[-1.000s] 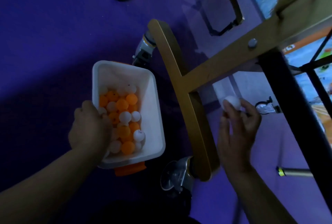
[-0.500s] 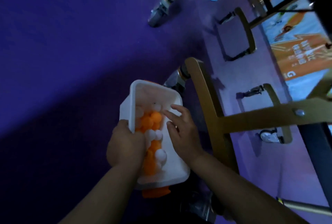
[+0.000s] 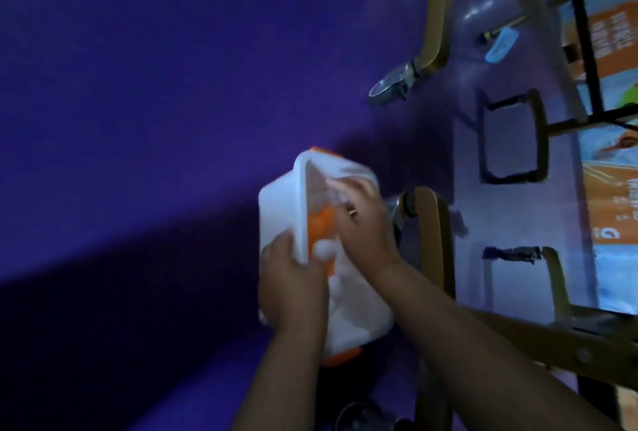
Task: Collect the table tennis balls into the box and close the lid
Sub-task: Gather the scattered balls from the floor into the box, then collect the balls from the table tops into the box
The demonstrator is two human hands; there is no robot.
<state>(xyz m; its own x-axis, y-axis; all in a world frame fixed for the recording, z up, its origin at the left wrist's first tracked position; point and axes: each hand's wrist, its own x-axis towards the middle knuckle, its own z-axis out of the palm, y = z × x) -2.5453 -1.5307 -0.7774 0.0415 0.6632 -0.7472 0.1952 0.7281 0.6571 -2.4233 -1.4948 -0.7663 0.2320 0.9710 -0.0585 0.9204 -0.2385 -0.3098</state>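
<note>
While your left hand [image 3: 293, 278] clamps the near rim of the white box [image 3: 279, 202], fingers wrapped over its edge, the box tilts above the purple floor [image 3: 138, 85]. Your right hand [image 3: 366, 223] reaches into the opening, over the orange and white table tennis balls [image 3: 322, 233]; whether its fingers pinch anything you cannot tell, as motion blurs them. A gold wheeled frame [image 3: 431, 240] stands just to the right of the box.

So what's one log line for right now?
left hand: grips box rim | right hand: inside box over the balls | lid: not on | floor: purple
</note>
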